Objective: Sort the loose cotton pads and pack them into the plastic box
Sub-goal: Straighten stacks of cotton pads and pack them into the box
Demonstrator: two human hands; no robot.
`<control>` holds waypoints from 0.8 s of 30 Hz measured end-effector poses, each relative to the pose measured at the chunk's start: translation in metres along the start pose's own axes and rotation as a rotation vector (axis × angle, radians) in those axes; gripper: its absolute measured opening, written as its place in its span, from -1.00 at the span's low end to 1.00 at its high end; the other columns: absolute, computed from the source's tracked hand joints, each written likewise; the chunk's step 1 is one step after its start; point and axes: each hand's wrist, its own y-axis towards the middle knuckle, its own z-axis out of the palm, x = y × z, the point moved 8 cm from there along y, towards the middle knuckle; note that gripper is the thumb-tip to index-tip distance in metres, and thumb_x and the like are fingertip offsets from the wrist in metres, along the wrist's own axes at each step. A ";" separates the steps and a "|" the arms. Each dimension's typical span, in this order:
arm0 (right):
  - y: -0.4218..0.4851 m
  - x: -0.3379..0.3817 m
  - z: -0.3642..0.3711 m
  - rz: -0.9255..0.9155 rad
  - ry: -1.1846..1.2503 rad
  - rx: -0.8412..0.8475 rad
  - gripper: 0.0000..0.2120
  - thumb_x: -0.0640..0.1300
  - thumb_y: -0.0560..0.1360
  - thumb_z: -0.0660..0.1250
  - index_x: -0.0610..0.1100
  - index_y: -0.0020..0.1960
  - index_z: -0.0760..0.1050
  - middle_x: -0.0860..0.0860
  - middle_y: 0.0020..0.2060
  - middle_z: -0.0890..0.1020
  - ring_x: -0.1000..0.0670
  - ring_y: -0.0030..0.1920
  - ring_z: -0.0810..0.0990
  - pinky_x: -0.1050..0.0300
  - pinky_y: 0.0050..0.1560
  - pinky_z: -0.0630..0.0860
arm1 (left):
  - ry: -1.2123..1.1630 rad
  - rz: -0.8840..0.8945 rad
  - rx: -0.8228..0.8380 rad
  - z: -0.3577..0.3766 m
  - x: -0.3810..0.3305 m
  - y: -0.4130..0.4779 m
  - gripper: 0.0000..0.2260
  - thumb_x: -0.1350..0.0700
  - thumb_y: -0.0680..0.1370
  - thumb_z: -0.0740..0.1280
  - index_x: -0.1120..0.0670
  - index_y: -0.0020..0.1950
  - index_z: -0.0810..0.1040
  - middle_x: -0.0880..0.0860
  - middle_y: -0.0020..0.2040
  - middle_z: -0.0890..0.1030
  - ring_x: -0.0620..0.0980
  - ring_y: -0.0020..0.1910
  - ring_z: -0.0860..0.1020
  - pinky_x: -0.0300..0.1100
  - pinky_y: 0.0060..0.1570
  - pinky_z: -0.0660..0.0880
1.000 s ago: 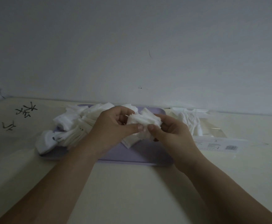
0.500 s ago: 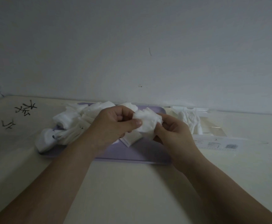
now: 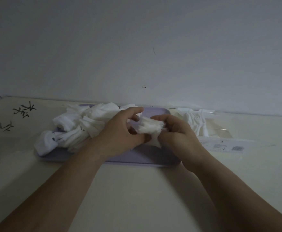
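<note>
Two hands share one stack of cotton pads (image 3: pixel 151 127) over the purple tray (image 3: pixel 153 159). The left hand (image 3: pixel 118 136) pinches its left edge with curled fingers, and the right hand (image 3: pixel 178 133) pinches its right.

A dim, plain room, possibly a home: a cream table (image 3: pixel 137 190) is sitting against a bare, scuffed wall (image 3: pixel 137 47) at twelve o'clock, with hand-inked characters (image 3: pixel 24 109) showing at ten.

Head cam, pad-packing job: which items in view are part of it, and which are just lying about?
In the job:
- stack of cotton pads, pinched between left hand and right hand
- loose pad pile
- plastic box, some pads already inside

Just lying about:
- purple tray, under the pile
- black marks on the table
</note>
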 end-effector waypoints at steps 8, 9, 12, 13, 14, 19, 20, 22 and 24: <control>-0.006 -0.012 0.004 0.152 0.041 -0.075 -0.56 0.02 0.44 0.34 0.04 0.31 0.56 0.08 0.29 0.63 0.01 0.31 0.60 -0.10 0.43 0.49 | 0.146 0.003 0.220 0.019 -0.004 -0.009 -0.69 0.08 0.35 0.64 -0.08 0.03 0.66 -0.22 -0.29 0.65 -0.24 -0.39 0.50 -0.36 -0.29 0.42; -0.006 -0.014 0.004 0.147 0.013 -0.095 -0.62 0.01 0.52 0.35 0.05 0.33 0.54 0.08 0.31 0.61 0.03 0.32 0.59 -0.10 0.45 0.48 | 0.128 -0.008 0.242 0.019 -0.005 -0.010 -0.65 0.08 0.34 0.66 -0.08 0.05 0.66 -0.20 -0.26 0.67 -0.23 -0.35 0.54 -0.30 -0.25 0.47; -0.007 -0.014 0.005 0.124 -0.046 -0.121 -0.70 -0.17 0.65 0.29 0.06 0.35 0.50 0.09 0.31 0.60 0.04 0.30 0.60 -0.09 0.46 0.49 | 0.111 -0.030 0.248 0.017 -0.002 -0.010 -0.56 0.04 0.29 0.68 -0.10 0.12 0.66 -0.10 -0.07 0.74 -0.04 -0.13 0.70 0.02 -0.01 0.66; -0.008 -0.013 0.005 0.116 -0.061 -0.122 -0.69 -0.18 0.66 0.27 0.07 0.36 0.49 0.10 0.31 0.60 0.05 0.31 0.59 -0.08 0.46 0.49 | 0.114 -0.028 0.251 0.018 -0.002 -0.011 -0.55 0.01 0.28 0.68 -0.11 0.13 0.66 -0.08 -0.05 0.74 0.03 -0.08 0.72 0.10 0.06 0.66; -0.008 -0.012 0.006 0.114 -0.072 -0.123 -0.67 -0.19 0.67 0.25 0.06 0.39 0.48 0.11 0.34 0.58 0.05 0.32 0.57 -0.06 0.46 0.48 | 0.123 -0.022 0.259 0.019 -0.002 -0.011 -0.55 -0.01 0.28 0.66 -0.11 0.13 0.65 -0.06 -0.05 0.74 0.08 -0.06 0.72 0.15 0.07 0.65; -0.010 -0.015 0.014 0.173 -0.097 -0.068 -0.42 0.03 0.55 0.27 0.15 0.57 0.35 0.19 0.44 0.47 0.06 0.43 0.48 -0.05 0.52 0.41 | 0.133 0.024 0.292 0.033 -0.008 -0.013 -0.66 0.12 0.38 0.60 -0.03 0.12 0.63 -0.08 -0.12 0.72 -0.19 -0.17 0.66 -0.10 -0.04 0.64; -0.009 -0.017 0.017 0.193 -0.044 -0.052 -0.38 0.05 0.51 0.29 0.15 0.58 0.36 0.20 0.45 0.47 0.08 0.45 0.46 -0.04 0.54 0.38 | 0.136 0.030 0.298 0.035 -0.009 -0.014 -0.61 0.09 0.38 0.59 -0.05 0.17 0.62 -0.11 -0.07 0.73 -0.20 -0.11 0.69 -0.11 0.01 0.65; -0.007 -0.017 0.017 0.205 0.089 -0.061 -0.45 -0.02 0.60 0.33 0.07 0.58 0.38 0.16 0.48 0.48 0.09 0.45 0.46 -0.03 0.57 0.35 | 0.148 0.024 0.298 0.036 -0.010 -0.015 -0.55 0.03 0.36 0.60 -0.09 0.21 0.59 -0.09 -0.01 0.73 -0.11 -0.03 0.71 0.01 0.09 0.64; -0.004 -0.017 0.011 0.194 0.187 -0.118 -0.52 -0.05 0.63 0.31 0.04 0.55 0.41 0.13 0.46 0.51 0.06 0.45 0.49 -0.06 0.57 0.35 | 0.113 0.002 0.299 0.031 -0.007 -0.013 -0.57 0.05 0.36 0.63 -0.07 0.18 0.60 -0.02 -0.01 0.74 0.00 -0.03 0.72 0.11 0.10 0.63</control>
